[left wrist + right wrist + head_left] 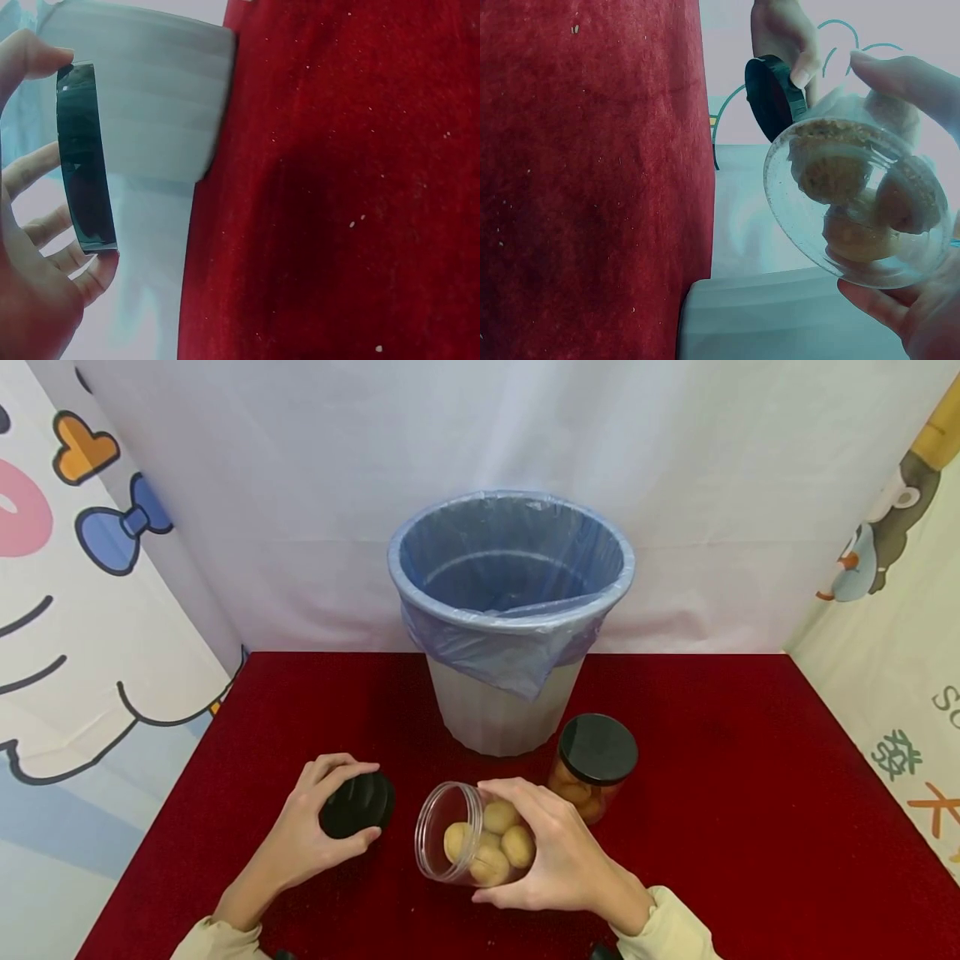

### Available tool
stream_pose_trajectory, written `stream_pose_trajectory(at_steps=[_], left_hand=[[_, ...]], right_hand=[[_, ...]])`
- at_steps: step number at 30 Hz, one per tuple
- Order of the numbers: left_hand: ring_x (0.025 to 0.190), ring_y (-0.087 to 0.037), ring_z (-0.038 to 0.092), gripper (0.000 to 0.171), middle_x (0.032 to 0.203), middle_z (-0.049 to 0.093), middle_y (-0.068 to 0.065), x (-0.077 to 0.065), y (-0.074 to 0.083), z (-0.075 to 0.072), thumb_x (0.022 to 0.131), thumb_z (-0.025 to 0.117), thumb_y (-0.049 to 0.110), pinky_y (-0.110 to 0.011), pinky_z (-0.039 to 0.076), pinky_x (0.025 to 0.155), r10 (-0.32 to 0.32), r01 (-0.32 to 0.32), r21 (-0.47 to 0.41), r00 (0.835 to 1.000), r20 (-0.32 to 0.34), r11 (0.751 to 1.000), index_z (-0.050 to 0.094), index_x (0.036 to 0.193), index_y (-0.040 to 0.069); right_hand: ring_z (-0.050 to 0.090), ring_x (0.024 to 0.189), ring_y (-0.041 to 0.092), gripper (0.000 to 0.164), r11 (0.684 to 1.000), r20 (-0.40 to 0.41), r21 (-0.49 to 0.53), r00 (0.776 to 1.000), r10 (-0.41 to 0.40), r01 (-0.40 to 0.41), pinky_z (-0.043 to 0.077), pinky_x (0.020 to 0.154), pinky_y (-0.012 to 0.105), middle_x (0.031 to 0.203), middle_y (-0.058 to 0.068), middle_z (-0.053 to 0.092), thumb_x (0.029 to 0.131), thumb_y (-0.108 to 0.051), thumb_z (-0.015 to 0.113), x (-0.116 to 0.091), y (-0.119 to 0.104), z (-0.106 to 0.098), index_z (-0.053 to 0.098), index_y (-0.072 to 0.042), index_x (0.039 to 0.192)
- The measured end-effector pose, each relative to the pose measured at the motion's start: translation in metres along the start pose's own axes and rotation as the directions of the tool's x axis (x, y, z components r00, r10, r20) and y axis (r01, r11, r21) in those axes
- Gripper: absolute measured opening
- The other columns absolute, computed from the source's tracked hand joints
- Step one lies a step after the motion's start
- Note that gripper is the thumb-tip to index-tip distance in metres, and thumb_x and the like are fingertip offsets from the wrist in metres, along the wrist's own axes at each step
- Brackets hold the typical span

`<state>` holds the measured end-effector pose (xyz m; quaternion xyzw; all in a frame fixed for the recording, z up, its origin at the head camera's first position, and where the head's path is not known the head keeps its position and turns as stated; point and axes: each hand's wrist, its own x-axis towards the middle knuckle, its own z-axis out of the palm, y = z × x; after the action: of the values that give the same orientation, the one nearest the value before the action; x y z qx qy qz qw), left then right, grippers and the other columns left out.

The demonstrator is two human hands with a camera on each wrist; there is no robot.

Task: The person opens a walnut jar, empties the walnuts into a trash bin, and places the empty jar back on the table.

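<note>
My left hand [311, 822] holds a black screw lid [358, 802] by its rim, thumb on one side and fingers on the other. In the left wrist view the lid [88, 157] shows edge-on. My right hand [551, 852] grips a clear jar [431, 833] around its body. The jar is tilted on its side, its uncovered mouth facing left toward the lid. Several round tan, walnut-like pieces [491, 864] lie inside. The right wrist view shows the jar's base [810, 247], with brown crumbs along it and the lid [772, 97] beyond.
A second jar [576, 789] with a black lid stands upright beyond my right hand, holding orange-brown contents. Behind it is a white bin [487, 718] lined with a blue bag [517, 647]. Red cloth [750, 827] covers the table, and patterned sheets hang around it.
</note>
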<state>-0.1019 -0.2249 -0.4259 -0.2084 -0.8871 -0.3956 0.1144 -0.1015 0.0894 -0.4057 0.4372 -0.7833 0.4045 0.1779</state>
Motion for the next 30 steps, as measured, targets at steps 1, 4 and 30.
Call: stream_pose_trajectory(at_steps=[1,4,30], left_hand=[[0.108,-0.013,0.037,0.068,0.124,0.044,0.005,0.000,-0.001,0.000,0.067,0.083,0.021,-0.048,0.042,0.077,-0.003,0.003,0.001,1.000,0.001,1.000,0.055,0.128,0.029],[0.108,-0.014,0.037,0.068,0.124,0.044,0.005,0.000,-0.003,0.001,0.067,0.083,0.020,-0.049,0.042,0.077,-0.009,0.009,0.005,1.000,0.003,1.000,0.055,0.128,0.029],[0.111,-0.018,0.034,0.063,0.125,0.042,0.001,-0.008,-0.029,0.013,0.072,0.081,0.028,-0.049,0.041,0.082,-0.153,0.150,0.052,0.986,0.066,0.987,0.056,0.129,0.021]], right_hand=[[0.058,0.097,0.011,0.094,1.000,0.000,0.001,1.000,0.001,-0.001,0.047,0.084,0.027,0.116,-0.005,0.058,0.052,-0.043,0.090,0.000,0.000,0.000,0.049,-0.009,0.130],[0.058,0.097,0.011,0.094,1.000,0.001,0.002,1.000,0.005,-0.005,0.047,0.084,0.027,0.116,-0.005,0.058,0.052,-0.042,0.090,0.000,0.000,-0.001,0.049,-0.009,0.130],[0.058,0.097,0.012,0.095,1.000,-0.015,-0.009,1.000,-0.027,0.027,0.045,0.085,0.024,0.116,-0.002,0.058,0.050,-0.039,0.091,0.000,-0.004,-0.004,0.050,-0.006,0.129]])
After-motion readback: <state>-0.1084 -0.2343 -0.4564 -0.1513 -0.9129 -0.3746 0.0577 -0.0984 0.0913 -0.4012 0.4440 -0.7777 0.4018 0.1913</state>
